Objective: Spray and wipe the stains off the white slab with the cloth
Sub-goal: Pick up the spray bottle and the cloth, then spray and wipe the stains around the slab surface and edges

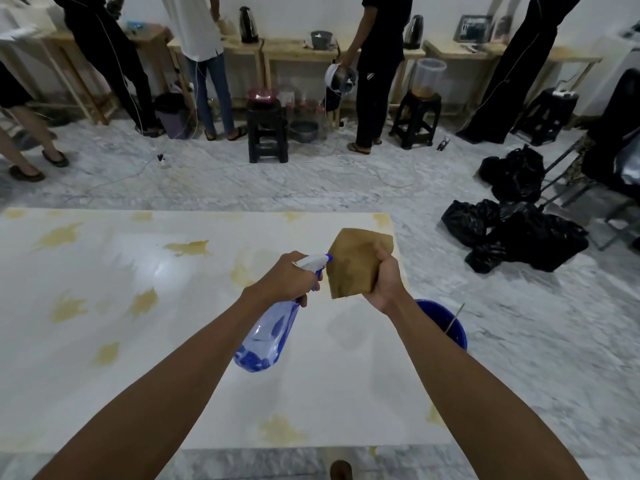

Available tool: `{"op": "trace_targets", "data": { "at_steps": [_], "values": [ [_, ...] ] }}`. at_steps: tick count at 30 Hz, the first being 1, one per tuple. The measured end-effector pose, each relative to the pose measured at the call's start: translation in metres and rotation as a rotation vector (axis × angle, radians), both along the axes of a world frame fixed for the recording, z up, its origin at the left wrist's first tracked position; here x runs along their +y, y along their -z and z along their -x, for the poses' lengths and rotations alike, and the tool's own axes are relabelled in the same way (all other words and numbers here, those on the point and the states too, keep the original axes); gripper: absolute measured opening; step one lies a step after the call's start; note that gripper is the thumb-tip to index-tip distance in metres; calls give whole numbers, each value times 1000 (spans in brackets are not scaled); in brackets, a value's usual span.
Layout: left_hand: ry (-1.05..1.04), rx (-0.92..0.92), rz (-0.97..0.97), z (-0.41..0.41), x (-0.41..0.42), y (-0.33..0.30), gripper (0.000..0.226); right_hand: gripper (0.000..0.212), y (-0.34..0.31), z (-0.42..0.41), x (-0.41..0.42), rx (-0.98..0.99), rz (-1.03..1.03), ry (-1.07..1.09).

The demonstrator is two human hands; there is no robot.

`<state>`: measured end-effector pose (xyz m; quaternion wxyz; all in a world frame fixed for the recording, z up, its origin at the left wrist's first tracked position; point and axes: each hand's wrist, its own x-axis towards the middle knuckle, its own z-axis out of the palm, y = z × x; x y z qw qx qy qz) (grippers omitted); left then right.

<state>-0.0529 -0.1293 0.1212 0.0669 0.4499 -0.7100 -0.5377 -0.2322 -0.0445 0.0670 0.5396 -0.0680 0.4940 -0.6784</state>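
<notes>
A large white slab lies on the floor in front of me, dotted with several yellow-brown stains. My left hand grips the neck of a clear blue spray bottle, its white and blue nozzle pointing right at the cloth. My right hand holds a folded brown cloth upright above the slab's right part. The nozzle tip almost touches the cloth.
A blue bucket with a stick in it stands just off the slab's right edge. Black plastic bags lie on the marble floor to the right. Black stools, wooden tables and several standing people line the far wall.
</notes>
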Motion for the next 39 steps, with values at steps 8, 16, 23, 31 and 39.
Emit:
{"op": "trace_targets", "data": {
  "at_steps": [8,16,23,31,39],
  "values": [
    [-15,-33,-67,48,-57,25,16,45,18,49,-58,-25,-20,-28],
    [-130,-146,-112,93,-99,59,33,47,56,86,-92,-129,-100,-53],
    [-318,-42,-153,107,-128,50,36,30,83,122,-112,10,-205,-132],
    [-403,118,-111,85,-151,45,40,40,90,147,-224,1359,-517,-568],
    [-375,108,-43,58,-155,87,15,82,232,122,-251,1780,-566,-1017]
  ]
}}
